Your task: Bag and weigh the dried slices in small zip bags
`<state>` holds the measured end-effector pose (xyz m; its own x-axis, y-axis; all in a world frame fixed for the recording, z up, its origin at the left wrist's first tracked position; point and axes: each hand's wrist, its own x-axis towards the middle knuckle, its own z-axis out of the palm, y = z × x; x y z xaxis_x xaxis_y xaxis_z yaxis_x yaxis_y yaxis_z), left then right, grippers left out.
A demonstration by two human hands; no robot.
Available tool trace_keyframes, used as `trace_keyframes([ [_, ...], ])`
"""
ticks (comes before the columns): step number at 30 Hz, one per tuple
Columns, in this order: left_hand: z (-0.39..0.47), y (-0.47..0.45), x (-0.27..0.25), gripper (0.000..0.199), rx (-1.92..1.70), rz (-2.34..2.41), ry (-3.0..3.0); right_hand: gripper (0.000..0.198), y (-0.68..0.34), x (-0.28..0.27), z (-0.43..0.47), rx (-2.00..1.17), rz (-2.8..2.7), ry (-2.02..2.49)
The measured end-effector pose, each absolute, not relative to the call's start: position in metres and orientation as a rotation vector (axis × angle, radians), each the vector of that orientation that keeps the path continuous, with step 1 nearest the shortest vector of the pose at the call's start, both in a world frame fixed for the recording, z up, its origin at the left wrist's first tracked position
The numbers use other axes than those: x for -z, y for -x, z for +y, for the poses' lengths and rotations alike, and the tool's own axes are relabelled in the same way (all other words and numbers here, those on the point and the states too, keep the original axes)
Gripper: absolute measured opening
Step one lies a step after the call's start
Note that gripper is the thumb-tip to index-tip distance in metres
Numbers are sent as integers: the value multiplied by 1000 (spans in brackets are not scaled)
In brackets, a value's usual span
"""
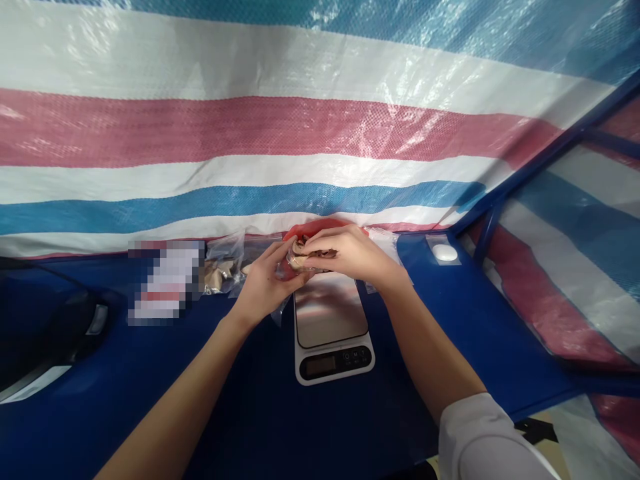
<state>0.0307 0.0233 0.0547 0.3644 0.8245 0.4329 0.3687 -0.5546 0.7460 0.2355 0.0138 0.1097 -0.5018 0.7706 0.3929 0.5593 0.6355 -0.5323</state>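
My left hand (266,280) is closed around a small clear plastic bag (285,268), just past the far end of the scale. Tan and dark brown dried slices (299,257) show at the bag's mouth. My right hand (353,253) reaches in from the right, its fingers curled over those dried slices. Exactly how many pieces its fingertips grip is hidden. Below both hands lies a white kitchen scale (334,327) with a shiny metal plate; its display looks dark. Something red (327,225) shows behind my right hand.
Clear bags of tan dried pieces (217,277) lie left of my hands, beside a blurred-out paper (167,280). Clear plastic (385,243) sits behind my right wrist. A white oval object (445,253) rests at the right on the blue table (250,420). A black object (45,327) stands left. Striped sheeting rises behind.
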Motion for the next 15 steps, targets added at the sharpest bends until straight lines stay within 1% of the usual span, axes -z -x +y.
trace_keyframes([
  [3, 24, -30, -51, 69, -1106, 1040, -2087, 16, -235, -112, 12, -506, -2249, 1067],
  [7, 24, -29, -51, 69, -1083, 1046, -2091, 10, -236, -113, 11, -558, -2255, 1103],
  [15, 25, -30, -49, 78, -1031, 1070, -2072, 14, -238, -109, 15, -597, -2269, 1114],
])
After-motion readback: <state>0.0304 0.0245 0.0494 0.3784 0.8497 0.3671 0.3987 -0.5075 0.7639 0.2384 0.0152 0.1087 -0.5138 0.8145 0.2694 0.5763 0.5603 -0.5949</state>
